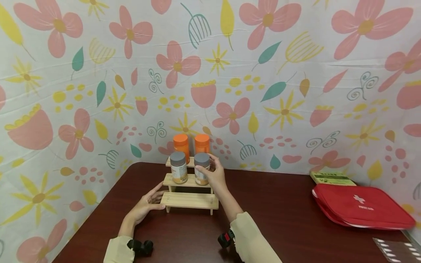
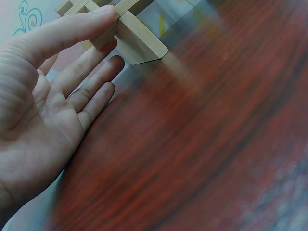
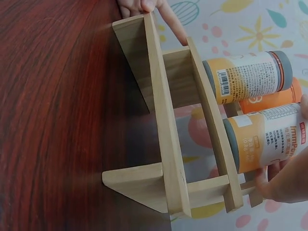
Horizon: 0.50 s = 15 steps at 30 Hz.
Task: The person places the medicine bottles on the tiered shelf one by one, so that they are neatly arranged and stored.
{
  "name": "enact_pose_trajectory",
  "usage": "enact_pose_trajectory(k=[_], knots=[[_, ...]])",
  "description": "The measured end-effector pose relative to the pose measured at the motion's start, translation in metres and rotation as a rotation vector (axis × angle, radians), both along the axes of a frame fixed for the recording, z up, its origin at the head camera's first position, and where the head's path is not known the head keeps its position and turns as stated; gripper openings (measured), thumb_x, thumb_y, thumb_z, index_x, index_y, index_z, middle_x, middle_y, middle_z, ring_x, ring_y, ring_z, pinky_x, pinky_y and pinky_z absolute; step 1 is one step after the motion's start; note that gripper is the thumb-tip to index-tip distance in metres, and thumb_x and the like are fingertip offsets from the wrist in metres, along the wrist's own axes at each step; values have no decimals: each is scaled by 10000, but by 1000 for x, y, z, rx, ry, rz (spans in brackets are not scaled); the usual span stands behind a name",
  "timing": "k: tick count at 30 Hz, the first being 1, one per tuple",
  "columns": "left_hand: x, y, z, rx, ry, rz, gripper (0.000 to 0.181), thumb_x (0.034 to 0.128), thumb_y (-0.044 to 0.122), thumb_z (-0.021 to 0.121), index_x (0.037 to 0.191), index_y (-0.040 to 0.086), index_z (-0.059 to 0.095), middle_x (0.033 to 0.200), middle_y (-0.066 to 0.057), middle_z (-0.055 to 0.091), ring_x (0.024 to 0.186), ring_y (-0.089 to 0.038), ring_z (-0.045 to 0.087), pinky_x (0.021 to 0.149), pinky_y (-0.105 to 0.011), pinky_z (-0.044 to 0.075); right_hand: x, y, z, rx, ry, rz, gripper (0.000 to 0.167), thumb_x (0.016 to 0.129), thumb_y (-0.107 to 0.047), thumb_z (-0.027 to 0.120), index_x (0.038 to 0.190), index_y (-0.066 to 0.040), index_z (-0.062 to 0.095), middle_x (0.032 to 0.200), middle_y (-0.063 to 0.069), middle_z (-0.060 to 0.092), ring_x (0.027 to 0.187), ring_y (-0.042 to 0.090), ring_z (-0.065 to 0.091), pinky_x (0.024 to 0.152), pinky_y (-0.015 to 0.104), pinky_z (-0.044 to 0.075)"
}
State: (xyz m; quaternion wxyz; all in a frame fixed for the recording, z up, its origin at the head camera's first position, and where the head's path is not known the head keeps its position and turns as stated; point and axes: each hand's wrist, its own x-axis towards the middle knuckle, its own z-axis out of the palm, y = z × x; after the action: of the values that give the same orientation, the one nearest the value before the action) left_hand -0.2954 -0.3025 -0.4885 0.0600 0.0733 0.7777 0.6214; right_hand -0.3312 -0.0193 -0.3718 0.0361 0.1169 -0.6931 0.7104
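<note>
A three-step wooden display rack (image 1: 190, 200) stands on the table. On its middle step are two white-and-orange pill bottles with grey lids, the left pill bottle (image 1: 179, 168) and the right pill bottle (image 3: 269, 137). My right hand (image 1: 215, 173) grips the right one between thumb and fingers; some of those fingers are hidden behind it. Two orange bottles, one at the left (image 1: 181, 144) and one at the right (image 1: 202, 142), stand on the top step. At the rack's left end, my left hand (image 2: 53, 96) touches the wood with thumb and fingers extended.
A red first aid pouch (image 1: 365, 206) lies on the right of the dark wooden table (image 1: 279, 204), with a green-yellow box (image 1: 332, 178) behind it. A clear packet with white strips (image 1: 398, 250) is at the right front. Flowered cloth (image 1: 296, 91) hangs behind the table.
</note>
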Motion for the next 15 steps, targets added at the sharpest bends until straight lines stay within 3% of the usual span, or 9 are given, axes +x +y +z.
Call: enact_pose_trajectory(k=[2, 9, 15], knots=[[-1, 1, -1, -1, 1, -4, 949, 850, 148, 743, 1586, 181, 144, 1544, -258, 332, 1321, -327, 463, 1080, -521, 369, 7, 2, 6, 16, 6, 3, 604, 897, -116, 695, 1439, -62, 434, 1384, 193, 511, 1211, 313, 512, 984, 392, 425], [-4, 0, -3, 0, -1, -5, 945, 846, 151, 748, 1584, 192, 158, 1543, -253, 337, 1338, -370, 433, 1083, -530, 358, -21, 5, -32, 55, 28, -10, 636, 891, -266, 721, 1449, -155, 438, 1390, 137, 504, 1213, 282, 502, 979, 406, 441], [1, -7, -2, -13, -11, -2, 934, 863, 154, 729, 1587, 188, 139, 1548, -258, 325, 1376, -415, 369, 1086, -545, 338, -22, 18, -33, 45, 63, -6, 540, 936, -241, 661, 1418, -95, 468, 1388, 171, 501, 1248, 323, 483, 1045, 467, 401]])
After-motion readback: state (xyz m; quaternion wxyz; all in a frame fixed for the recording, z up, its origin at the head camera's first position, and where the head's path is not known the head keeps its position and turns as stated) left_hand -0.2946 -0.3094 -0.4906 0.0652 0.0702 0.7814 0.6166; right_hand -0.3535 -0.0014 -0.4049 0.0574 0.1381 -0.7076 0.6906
